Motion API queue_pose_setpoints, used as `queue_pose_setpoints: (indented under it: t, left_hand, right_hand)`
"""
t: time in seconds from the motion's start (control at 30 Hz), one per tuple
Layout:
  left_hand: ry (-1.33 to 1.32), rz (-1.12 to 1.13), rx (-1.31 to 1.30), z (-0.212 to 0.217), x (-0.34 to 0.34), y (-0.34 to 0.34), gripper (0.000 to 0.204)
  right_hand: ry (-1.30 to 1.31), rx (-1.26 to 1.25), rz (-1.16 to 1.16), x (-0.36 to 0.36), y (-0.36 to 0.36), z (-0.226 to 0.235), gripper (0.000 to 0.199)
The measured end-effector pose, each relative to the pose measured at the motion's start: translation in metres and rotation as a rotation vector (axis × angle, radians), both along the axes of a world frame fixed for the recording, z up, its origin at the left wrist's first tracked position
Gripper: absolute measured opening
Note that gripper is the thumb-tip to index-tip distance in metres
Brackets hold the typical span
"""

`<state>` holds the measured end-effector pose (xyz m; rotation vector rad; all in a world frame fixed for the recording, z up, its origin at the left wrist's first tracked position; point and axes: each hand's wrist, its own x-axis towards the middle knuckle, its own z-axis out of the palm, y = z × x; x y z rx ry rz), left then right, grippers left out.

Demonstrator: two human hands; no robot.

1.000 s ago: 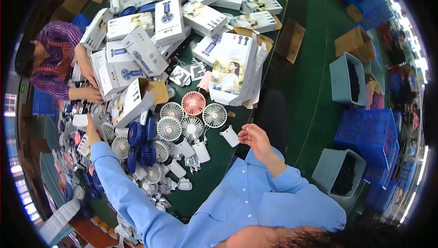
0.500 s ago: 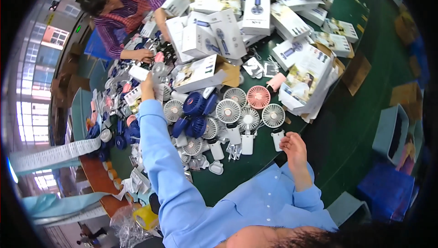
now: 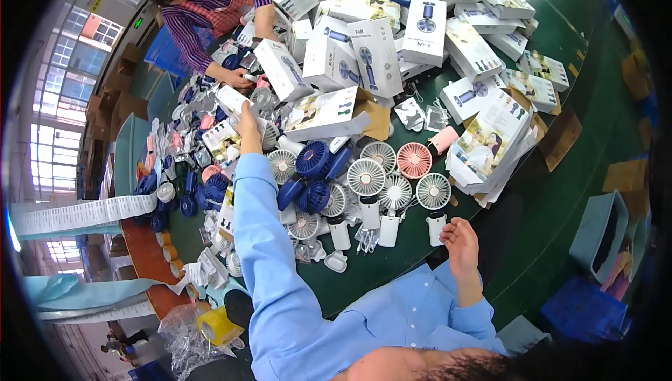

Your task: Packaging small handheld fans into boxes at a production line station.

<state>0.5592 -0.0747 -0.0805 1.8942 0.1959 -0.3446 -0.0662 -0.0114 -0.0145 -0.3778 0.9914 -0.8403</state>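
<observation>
My left hand (image 3: 247, 127) reaches out over the crowded far-left part of the table. Its fingers are closed on the near end of a white box (image 3: 232, 99), though they are partly hidden. Near the table's front edge my right hand (image 3: 462, 246) hovers with loosely bent fingers and nothing in them. Beside it lies a white handheld fan (image 3: 434, 193) with a round grille. More white fans (image 3: 366, 177), a pink fan (image 3: 414, 161) and dark blue fans (image 3: 313, 160) lie grouped between my hands.
White fan cartons (image 3: 425, 31) are heaped at the back. Across the table a co-worker (image 3: 210, 3) in a striped top handles small parts. Loose fans and plastic bags cover the left side. A yellow tape roll (image 3: 218, 326) sits at lower left, and bins (image 3: 600, 235) stand at right.
The whole view has shifted, with the table's contents appearing further right. My left hand stays at the white box, which now looks more upright-angled. My right hand remains by the white fan.
</observation>
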Motion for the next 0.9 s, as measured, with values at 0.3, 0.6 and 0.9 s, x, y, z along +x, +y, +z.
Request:
queue_pose_setpoints:
  t: [0.3, 0.6, 0.9]
  left_hand:
    - [-0.168, 0.195, -0.125, 0.102, -0.004, 0.032, 0.094]
    - [-0.862, -0.295, 0.459, 0.270, -0.060, 0.072, 0.078]
    - [-0.803, -0.817, 0.633, 0.394, -0.127, 0.084, 0.079]
  right_hand:
    - [-0.087, -0.068, 0.076, -0.002, 0.016, 0.010, 0.019]
    - [-0.082, -0.062, 0.012, -0.030, 0.039, -0.005, 0.019]
    - [-0.120, -0.059, 0.025, -0.036, 0.046, -0.005, 0.017]
